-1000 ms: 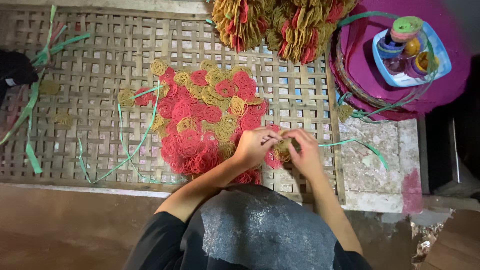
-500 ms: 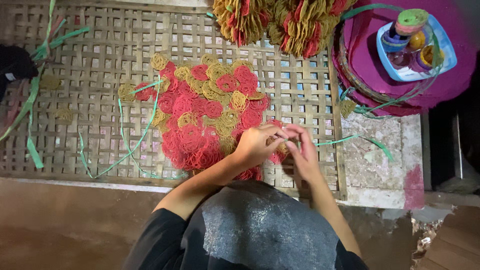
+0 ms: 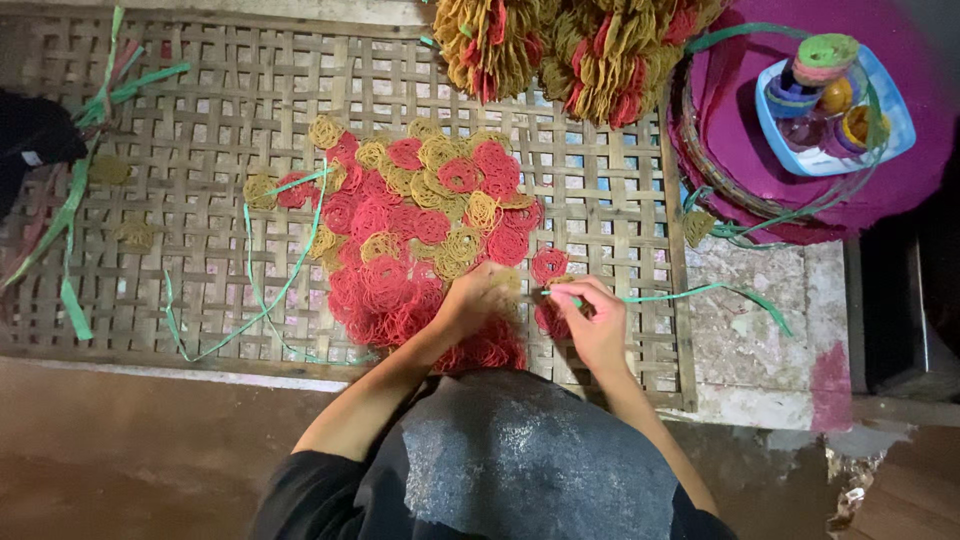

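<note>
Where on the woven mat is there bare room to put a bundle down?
Bare woven mat lies upper left, between the green strips and the red and yellow coils. The stone slab right of the right hand is partly bare. It is crowded around both hands and under the stacked bundles.

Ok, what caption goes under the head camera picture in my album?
Two hands, left hand and right hand, work a green strip beside red and yellow coils on a woven mat.

both hands (image 3: 540, 310) close together, fingers pinched, forearms angled inward
</note>
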A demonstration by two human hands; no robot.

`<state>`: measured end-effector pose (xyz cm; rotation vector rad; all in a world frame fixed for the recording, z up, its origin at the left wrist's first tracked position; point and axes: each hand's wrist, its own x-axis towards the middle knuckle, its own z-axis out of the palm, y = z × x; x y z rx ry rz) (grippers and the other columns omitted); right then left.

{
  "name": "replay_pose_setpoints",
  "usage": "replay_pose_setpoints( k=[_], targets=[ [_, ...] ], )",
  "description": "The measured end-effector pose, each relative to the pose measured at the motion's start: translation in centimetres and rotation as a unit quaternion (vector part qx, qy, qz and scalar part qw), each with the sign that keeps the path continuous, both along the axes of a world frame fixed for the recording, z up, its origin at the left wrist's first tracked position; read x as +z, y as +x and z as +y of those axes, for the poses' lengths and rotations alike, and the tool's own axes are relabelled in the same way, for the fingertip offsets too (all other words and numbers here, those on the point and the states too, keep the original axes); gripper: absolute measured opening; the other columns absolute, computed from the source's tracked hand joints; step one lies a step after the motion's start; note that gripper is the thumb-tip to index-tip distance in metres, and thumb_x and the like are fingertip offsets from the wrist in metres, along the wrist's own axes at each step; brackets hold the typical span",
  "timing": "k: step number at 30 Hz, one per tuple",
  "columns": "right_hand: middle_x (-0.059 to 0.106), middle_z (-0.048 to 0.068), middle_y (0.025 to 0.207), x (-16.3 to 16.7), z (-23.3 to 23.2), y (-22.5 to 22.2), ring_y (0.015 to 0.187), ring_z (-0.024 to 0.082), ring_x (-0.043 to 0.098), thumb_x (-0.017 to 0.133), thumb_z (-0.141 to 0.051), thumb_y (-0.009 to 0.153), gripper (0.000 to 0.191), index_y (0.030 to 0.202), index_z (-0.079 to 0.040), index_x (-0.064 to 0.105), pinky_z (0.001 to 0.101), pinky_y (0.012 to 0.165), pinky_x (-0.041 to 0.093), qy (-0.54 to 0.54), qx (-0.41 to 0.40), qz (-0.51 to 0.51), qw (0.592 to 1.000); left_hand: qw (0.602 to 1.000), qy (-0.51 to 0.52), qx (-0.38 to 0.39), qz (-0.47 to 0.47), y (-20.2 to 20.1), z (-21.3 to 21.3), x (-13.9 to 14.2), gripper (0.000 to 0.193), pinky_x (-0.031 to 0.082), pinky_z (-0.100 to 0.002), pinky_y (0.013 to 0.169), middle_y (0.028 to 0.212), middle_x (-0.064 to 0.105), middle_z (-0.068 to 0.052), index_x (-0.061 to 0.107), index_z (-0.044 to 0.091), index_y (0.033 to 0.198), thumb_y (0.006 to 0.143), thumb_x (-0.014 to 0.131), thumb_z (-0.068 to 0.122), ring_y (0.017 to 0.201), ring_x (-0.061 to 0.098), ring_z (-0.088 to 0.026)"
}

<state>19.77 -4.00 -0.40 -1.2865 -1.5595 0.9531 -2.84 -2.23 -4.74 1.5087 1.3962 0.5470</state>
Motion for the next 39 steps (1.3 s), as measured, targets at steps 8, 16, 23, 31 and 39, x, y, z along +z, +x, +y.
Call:
replay_pose_setpoints(
  k=[8, 16, 23, 31, 39],
  targets=[
    [0.071, 0.004, 0.090, 0.5, -0.5, -2.0, 0.074, 0.010, 0.064, 0.078, -0.004, 0.088, 0.010, 0.097, -0.005, 0.076, 0.0228, 0.061, 0.048, 0.043, -0.033, -0.044, 0.998, 0.912, -0.172, 0.043, -0.370, 1.2, -0.4, 0.0, 0.043, 0.051, -0.032, 0.096, 0.112, 0.070, -0.006, 0.056, 0.007, 0.141, 0.103, 0.041, 0.021, 0.101, 0.064, -0.016],
    [0.068, 0.005, 0.086, 0.4, -0.1, -2.3, 0.067, 0.011, 0.059, 0.078, -0.004, 0.089, 0.009, 0.097, -0.004, 0.075, 0.0229, 0.057, 0.046, 0.054, -0.019, -0.062, 0.996, 0.895, -0.124, 0.020, -0.428, 2.4, -0.8, -0.2, 0.042, 0.049, -0.031, 0.102, 0.124, 0.066, -0.006, 0.052, -0.002, 0.147, 0.109, 0.040, 0.012, 0.111, 0.062, -0.012],
    [0.067, 0.005, 0.085, 0.6, -0.1, -2.5, 0.072, 0.012, 0.064, 0.077, -0.002, 0.088, 0.008, 0.094, -0.003, 0.071, 0.0254, 0.058, 0.052, 0.065, -0.035, -0.079, 0.994, 0.903, -0.150, 0.020, -0.403, 2.7, -1.1, 3.2, 0.047, 0.054, -0.024, 0.084, 0.121, 0.066, -0.001, 0.042, 0.003, 0.153, 0.107, 0.039, 0.012, 0.104, 0.064, -0.007],
    [0.066, 0.008, 0.082, 0.3, 0.1, -2.9, 0.069, 0.018, 0.063, 0.078, -0.002, 0.083, 0.011, 0.090, -0.003, 0.070, 0.0298, 0.062, 0.051, 0.058, -0.070, -0.101, 0.991, 0.965, -0.036, 0.039, -0.258, 3.2, -1.6, 5.5, 0.043, 0.054, -0.024, 0.072, 0.102, 0.068, -0.003, 0.053, 0.004, 0.149, 0.107, 0.047, 0.010, 0.082, 0.059, -0.006],
    [0.067, 0.008, 0.080, -0.4, 0.0, -3.5, 0.068, 0.018, 0.063, 0.078, -0.002, 0.081, 0.012, 0.087, -0.003, 0.068, 0.0307, 0.063, 0.050, 0.055, -0.090, -0.083, 0.991, 0.983, -0.023, 0.061, -0.174, 3.8, -2.1, 5.7, 0.038, 0.057, -0.024, 0.073, 0.104, 0.075, -0.010, 0.062, 0.007, 0.140, 0.104, 0.052, 0.009, 0.080, 0.060, -0.006]
  ],
)
